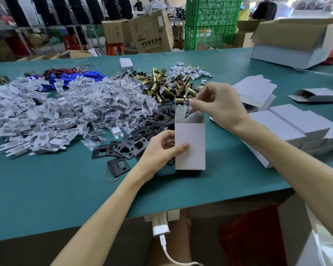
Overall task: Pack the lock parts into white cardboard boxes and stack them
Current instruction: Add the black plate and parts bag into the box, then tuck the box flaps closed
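Closest to you is that white charger (160, 228) with its cable, hanging off the near edge of the green table (46, 189).

Past it, your left hand (160, 150) grips the white cardboard box (190, 146). The thumb is flat on the front face and the fingers are curled round the left side. The box stands upright on the table with its top flaps open.

Your right hand (219, 104) is just above that opening, fingertips pinched together on a small clear bag (187, 109) with dark bits inside. The bag hangs straight down from the pinch, its lower end already below the box rim. So the box sits directly under your right hand and against your left palm.

Black strike plates (142, 131) are scattered just left of the box, touching its back corner. Beyond them are brass latches (161, 87), more clear bags (113, 100) in a heap and white plastic pieces (37, 116).

On your right, closed white boxes (296, 125) are stacked up. Flat unfolded blanks (256, 91) lie just behind them.
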Demonstrator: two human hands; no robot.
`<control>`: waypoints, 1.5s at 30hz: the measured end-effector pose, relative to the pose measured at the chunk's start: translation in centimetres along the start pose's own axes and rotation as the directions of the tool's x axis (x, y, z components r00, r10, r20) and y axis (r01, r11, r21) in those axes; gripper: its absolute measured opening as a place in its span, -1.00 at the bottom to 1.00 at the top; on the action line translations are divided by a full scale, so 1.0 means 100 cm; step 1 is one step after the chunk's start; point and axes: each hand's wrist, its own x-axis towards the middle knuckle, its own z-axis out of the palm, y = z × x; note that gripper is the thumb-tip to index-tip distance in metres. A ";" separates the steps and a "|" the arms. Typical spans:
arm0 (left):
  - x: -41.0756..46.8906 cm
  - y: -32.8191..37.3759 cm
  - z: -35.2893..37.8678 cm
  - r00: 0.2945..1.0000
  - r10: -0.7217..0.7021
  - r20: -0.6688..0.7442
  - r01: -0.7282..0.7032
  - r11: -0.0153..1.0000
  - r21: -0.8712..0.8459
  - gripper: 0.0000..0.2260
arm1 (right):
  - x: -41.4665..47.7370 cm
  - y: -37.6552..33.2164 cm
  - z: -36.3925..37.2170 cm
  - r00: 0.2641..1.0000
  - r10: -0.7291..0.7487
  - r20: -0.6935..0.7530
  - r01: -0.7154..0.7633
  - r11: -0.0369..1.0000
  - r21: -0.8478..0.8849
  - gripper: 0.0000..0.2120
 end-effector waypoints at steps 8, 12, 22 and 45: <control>0.000 0.001 0.000 1.000 0.011 0.005 -0.011 1.000 -0.006 -0.66 | -0.009 0.005 0.005 0.965 -0.028 0.260 0.064 0.989 -0.132 -0.90; 0.000 0.000 -0.001 1.000 0.014 0.007 -0.014 1.000 -0.001 -0.68 | -0.011 0.003 0.004 0.954 -0.060 0.294 0.114 0.979 -0.168 -0.85; 0.000 -0.002 -0.001 1.000 0.030 0.007 -0.030 1.000 0.004 -0.67 | -0.019 0.003 0.005 0.907 -0.055 0.418 0.205 0.924 -0.322 -0.82; 0.004 -0.003 -0.004 0.993 0.116 0.013 -0.116 0.993 0.010 -0.31 | -0.079 0.038 0.051 0.945 0.314 0.093 -0.301 0.723 0.622 -0.62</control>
